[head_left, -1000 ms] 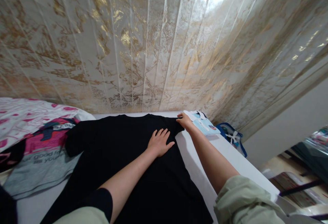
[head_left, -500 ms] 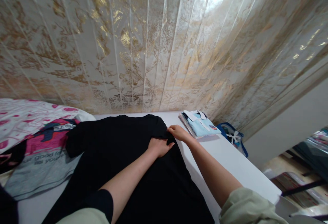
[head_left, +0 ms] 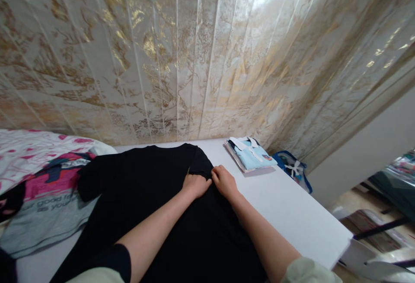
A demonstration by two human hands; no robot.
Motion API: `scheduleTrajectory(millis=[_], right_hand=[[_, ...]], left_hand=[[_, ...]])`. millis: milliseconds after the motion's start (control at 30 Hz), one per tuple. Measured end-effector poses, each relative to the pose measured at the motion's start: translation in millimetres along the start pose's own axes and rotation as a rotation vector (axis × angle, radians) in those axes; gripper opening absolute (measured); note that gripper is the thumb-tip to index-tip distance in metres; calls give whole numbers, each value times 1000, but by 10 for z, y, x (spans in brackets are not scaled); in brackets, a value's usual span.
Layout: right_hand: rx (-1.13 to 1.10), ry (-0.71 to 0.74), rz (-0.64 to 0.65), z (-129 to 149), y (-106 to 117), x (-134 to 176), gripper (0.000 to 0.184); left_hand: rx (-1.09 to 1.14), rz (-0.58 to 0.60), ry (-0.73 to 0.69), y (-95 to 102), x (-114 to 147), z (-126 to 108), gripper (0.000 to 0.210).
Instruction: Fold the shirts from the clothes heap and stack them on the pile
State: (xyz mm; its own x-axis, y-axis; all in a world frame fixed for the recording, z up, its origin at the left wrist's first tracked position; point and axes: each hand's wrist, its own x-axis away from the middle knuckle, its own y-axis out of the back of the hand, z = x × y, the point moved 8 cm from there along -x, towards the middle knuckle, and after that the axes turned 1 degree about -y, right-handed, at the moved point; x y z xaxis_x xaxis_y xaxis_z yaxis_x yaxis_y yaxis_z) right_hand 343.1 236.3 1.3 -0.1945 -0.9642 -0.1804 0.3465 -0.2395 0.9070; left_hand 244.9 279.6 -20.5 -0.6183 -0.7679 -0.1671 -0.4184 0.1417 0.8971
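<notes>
A black T-shirt [head_left: 139,192] lies spread on the white table, its sleeves toward the far side. My left hand [head_left: 196,186] is at the right sleeve [head_left: 200,164], which is folded inward over the body. The fingers of that hand are tucked under the sleeve's edge and hidden, with the thumb against the cloth. Just to the right, my right hand [head_left: 224,180] is closed, pinching the sleeve's outer corner between thumb and fingertips. The two hands are close together.
A stack of folded clothes [head_left: 249,155], light blue on top, sits at the back right. Behind it is a blue-edged bag [head_left: 293,170]. Grey printed shirt [head_left: 55,205] and white-and-pink cloth [head_left: 32,151] crowd the left. A gold-patterned curtain [head_left: 181,67] hangs behind the table [head_left: 285,214].
The right sleeve has been folded inward over the shirt. My right hand has come slightly lower, and my left hand has shifted a little left. The view has moved slightly.
</notes>
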Motion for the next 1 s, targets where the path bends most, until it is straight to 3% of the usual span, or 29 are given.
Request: scheduleTrajectory(millis=[67,233,333,433,567,667,767,1000], right_hand=[[-7,16,5,1,2,5,18],[-32,41,17,-41,11,0,21],[-2,39,-27,-27,70,2,26],[65,90,-94,48,134,15,34],[122,208,6,153,-40,54,43],[135,198,64,164,-171,88,48],[139,153,85,176,-224,113,50],[133,111,72,199,-206,130,53]], left_hand=[[43,-21,51,105,3,165,46],[141,-25,238,468,-200,843,51],[194,-12,289,593,-424,1022,47],[225,-7,282,545,-662,947,46],[202,-57,283,398,-947,787,47],[172,-105,254,356,-1095,713,42],[138,-133,203,360,-1157,665,39],[53,-69,82,320,-1070,504,43]])
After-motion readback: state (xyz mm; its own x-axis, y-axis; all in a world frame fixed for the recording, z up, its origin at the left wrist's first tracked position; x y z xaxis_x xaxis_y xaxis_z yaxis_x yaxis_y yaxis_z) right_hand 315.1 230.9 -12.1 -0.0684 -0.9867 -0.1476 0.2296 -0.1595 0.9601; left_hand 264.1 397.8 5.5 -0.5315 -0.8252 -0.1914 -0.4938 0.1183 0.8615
